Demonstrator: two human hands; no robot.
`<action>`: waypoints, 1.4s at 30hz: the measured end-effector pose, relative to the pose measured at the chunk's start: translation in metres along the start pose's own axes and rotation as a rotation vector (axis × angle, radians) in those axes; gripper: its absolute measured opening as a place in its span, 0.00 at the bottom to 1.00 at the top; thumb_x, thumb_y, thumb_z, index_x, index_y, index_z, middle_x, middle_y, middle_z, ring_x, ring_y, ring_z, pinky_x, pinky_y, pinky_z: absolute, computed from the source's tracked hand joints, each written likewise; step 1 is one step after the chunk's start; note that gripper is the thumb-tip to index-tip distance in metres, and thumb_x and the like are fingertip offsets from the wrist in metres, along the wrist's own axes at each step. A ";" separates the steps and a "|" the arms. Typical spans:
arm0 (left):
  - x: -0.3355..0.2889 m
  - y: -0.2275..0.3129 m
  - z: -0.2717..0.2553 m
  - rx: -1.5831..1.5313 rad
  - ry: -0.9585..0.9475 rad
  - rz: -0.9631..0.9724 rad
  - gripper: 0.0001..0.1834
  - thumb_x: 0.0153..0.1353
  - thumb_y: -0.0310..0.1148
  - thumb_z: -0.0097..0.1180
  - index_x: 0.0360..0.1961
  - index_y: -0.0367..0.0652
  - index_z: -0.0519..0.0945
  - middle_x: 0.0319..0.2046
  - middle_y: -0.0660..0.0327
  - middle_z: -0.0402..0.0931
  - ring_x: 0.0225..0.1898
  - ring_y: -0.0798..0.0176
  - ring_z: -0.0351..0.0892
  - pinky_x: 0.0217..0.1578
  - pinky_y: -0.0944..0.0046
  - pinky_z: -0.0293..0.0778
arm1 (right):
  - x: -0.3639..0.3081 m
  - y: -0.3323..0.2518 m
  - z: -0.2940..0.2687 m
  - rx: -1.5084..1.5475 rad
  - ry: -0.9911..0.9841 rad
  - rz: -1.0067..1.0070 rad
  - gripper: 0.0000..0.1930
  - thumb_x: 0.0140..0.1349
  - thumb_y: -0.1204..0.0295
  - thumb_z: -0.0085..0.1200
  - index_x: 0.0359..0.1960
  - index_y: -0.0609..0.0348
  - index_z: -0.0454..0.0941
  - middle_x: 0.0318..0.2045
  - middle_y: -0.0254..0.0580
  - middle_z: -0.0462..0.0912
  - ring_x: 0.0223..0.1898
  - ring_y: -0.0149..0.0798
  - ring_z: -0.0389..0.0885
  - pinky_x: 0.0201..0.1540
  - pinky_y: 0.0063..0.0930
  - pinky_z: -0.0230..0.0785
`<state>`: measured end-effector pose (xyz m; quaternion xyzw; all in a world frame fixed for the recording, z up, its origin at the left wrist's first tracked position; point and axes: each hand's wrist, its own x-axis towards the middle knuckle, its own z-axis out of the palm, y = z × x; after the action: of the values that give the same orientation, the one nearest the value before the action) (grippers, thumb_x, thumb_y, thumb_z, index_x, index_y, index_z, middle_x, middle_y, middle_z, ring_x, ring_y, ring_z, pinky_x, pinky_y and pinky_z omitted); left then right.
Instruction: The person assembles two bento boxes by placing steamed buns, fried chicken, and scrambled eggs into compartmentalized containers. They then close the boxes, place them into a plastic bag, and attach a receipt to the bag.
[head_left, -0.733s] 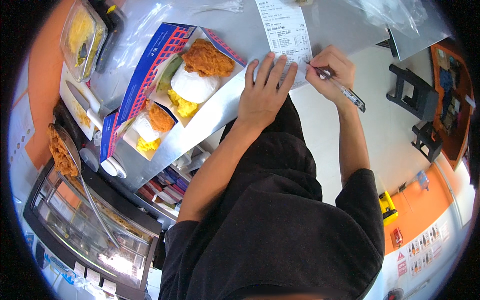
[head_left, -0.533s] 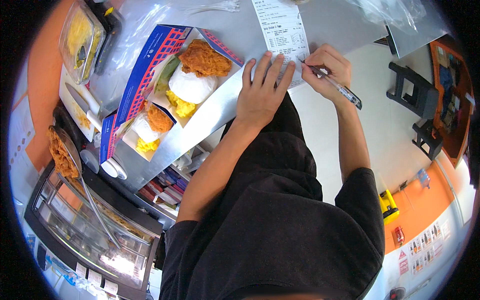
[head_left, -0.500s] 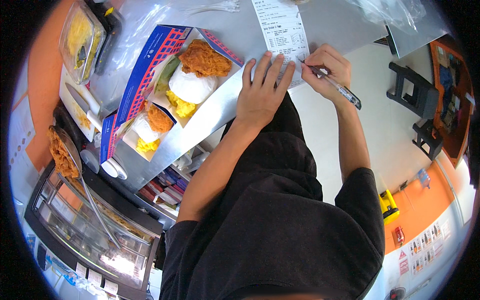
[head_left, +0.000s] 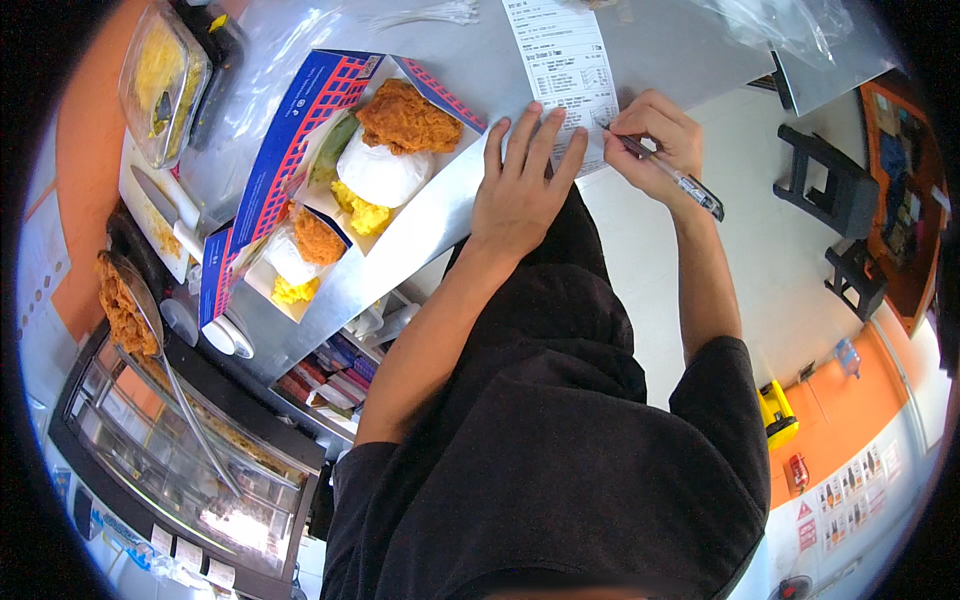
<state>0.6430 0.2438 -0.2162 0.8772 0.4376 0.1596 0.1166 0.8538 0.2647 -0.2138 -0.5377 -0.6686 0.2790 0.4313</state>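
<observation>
A long white printed receipt (head_left: 560, 65) lies on the steel table near its front edge. My left hand (head_left: 525, 190) is spread flat, its fingertips pressing on the receipt's left side. In my right hand (head_left: 660, 140) is a clear-barrelled pen (head_left: 690, 187), gripped between thumb and fingers with its tip at the paper's right part. Left of my hands stand two open blue-and-red cardboard food boxes. The larger box (head_left: 300, 110) holds fried chicken (head_left: 410, 117), a mound of white rice (head_left: 385, 170) and yellow food (head_left: 360, 210); the smaller box (head_left: 215, 275) has similar food.
On the left are a clear tub of yellow food (head_left: 165, 90), a knife (head_left: 160, 195) on a white cutting board (head_left: 150, 225), and a strainer of fried pieces (head_left: 125, 305). A glass display case (head_left: 180, 430) stands lower left. Black stools (head_left: 825, 180) are at the right.
The pen and my right hand have shifted very slightly at the receipt. My left hand stays almost in place, and the boxes have not moved.
</observation>
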 end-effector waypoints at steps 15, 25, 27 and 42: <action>0.000 0.000 0.000 0.001 0.001 0.012 0.27 0.61 0.25 0.57 0.64 0.52 0.77 0.64 0.52 0.68 0.70 0.47 0.65 0.68 0.37 0.59 | 0.001 0.002 0.001 0.037 -0.008 -0.022 0.07 0.47 0.81 0.67 0.25 0.59 0.79 0.25 0.35 0.77 0.23 0.29 0.79 0.25 0.22 0.71; 0.000 -0.001 -0.001 -0.019 0.020 0.017 0.24 0.61 0.25 0.57 0.60 0.48 0.79 0.62 0.51 0.68 0.70 0.47 0.66 0.66 0.36 0.61 | -0.001 -0.002 -0.002 0.051 -0.026 -0.010 0.08 0.46 0.82 0.67 0.24 0.61 0.78 0.25 0.36 0.77 0.24 0.29 0.78 0.25 0.22 0.70; 0.000 -0.001 0.000 -0.038 0.036 0.017 0.24 0.61 0.25 0.58 0.60 0.48 0.78 0.62 0.51 0.68 0.70 0.47 0.66 0.66 0.36 0.62 | 0.001 -0.001 -0.002 0.027 -0.045 -0.027 0.08 0.46 0.83 0.66 0.24 0.61 0.78 0.25 0.36 0.77 0.24 0.30 0.78 0.25 0.23 0.70; -0.005 -0.006 0.001 -0.032 0.049 0.079 0.19 0.62 0.31 0.54 0.55 0.43 0.78 0.52 0.52 0.73 0.65 0.46 0.70 0.68 0.33 0.61 | 0.050 -0.001 0.006 -0.118 -0.072 -0.157 0.07 0.49 0.81 0.67 0.27 0.60 0.80 0.26 0.40 0.77 0.24 0.34 0.77 0.27 0.25 0.68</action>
<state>0.6362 0.2428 -0.2202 0.8876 0.4028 0.1925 0.1134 0.8453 0.3129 -0.2018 -0.4978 -0.7390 0.2235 0.3952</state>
